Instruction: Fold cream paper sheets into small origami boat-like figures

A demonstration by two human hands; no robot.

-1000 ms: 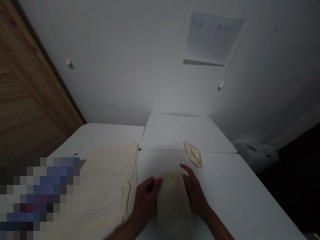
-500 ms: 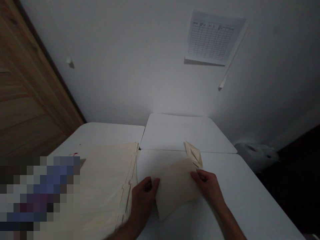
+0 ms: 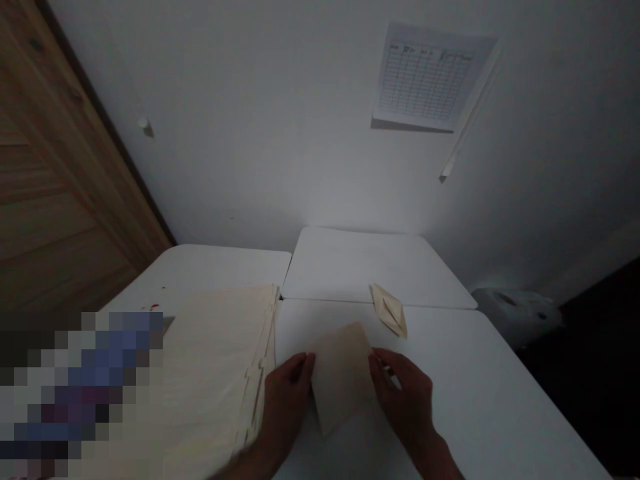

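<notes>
Across the white bench [image 3: 450, 380], the left hand [image 3: 286, 410] and right hand [image 3: 404, 407] hold opposite edges of a tan paper sheet [image 3: 341, 377], beside stacked manila folders [image 3: 215, 380].

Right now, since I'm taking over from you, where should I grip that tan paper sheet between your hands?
Take the tan paper sheet by its far corner, coming from the far side. The sheet sits turned like a diamond, so that corner points clear, while your left hand and right hand cover both side edges.

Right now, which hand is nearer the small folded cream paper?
Right: the right hand sits below the folded paper; the left hand is farther off, lower left.
</notes>
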